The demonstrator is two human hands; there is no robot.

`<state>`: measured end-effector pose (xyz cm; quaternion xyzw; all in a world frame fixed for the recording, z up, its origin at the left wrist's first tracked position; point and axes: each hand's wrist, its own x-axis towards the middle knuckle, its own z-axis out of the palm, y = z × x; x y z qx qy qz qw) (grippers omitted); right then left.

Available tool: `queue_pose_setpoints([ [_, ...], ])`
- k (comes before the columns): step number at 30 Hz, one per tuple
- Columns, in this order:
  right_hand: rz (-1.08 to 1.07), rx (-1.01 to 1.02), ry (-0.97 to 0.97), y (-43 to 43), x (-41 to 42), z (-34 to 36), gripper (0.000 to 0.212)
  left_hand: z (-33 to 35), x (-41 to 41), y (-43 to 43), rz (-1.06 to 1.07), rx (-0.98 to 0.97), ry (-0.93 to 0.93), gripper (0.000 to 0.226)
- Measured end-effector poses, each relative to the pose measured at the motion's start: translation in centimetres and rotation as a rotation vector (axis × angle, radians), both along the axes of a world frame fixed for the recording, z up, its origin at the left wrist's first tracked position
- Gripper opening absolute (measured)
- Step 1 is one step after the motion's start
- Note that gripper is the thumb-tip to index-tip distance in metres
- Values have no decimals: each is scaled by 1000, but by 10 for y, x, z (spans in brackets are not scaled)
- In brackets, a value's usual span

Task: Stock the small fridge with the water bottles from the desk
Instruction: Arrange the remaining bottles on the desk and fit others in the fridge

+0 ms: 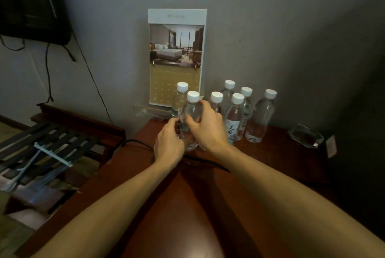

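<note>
At the centre of the frame, a clear plastic water bottle with a white screw cap (pixel 192 111) is gripped by both hands near the back of a reddish-brown wooden desk (pixel 277 159). The left hand (pixel 169 143) curls its fingers round the bottle's lower body, and the right hand (pixel 206 126) wraps the middle from the other side, its thumb on the front. Whether the base rests on the wood or hangs just above it I cannot tell. Clear water fills the bottle to the shoulder. A second capped bottle (pixel 180 101) stands just behind it toward the upper left, and a cluster of five more capped bottles (pixel 236 116) stands upright to the right, all holding clear water; the nearest of them shows a white label, and the rightmost bottle (pixel 261 118) stands a little apart. A tall printed card with a hotel-room photo (pixel 177 55) leans upright against the grey wall (pixel 270 28) behind them. A black cable (pixel 135 142) trails across the desk under the forearms. A clear glass ashtray (pixel 306 135) sits at the right edge. A black flat screen (pixel 31 1) hangs at upper left, above a dark slatted wooden rack (pixel 52 138).
</note>
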<state>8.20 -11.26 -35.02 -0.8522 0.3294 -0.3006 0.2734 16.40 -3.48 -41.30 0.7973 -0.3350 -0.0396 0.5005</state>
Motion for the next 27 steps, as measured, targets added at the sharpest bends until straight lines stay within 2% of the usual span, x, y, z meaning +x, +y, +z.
queue_pose_setpoints([
  [3,4,24,-20,3,-3,0,66,2,-6,3,27,-29,-7,65],
  [6,27,21,-17,11,-14,10,63,7,-14,16,37,-37,-17,47],
  [8,32,-1,-25,19,-24,20,62,15,-20,25,51,-37,-29,45],
  [14,-2,-167,-38,54,-75,62,63,61,-57,66,35,-52,-99,58],
  [17,-17,-132,-27,75,-108,81,72,81,-82,90,-11,-78,-120,67],
  [19,-11,-81,-16,87,-131,93,74,94,-101,103,-57,-104,-135,63],
  [21,13,-29,-34,96,-158,103,69,106,-122,114,-114,-119,-128,53],
  [24,34,-2,-48,111,-201,124,41,120,-154,123,-203,-139,-145,43],
  [27,-45,-95,-121,126,-249,139,43,137,-190,126,-257,-209,-164,52],
])
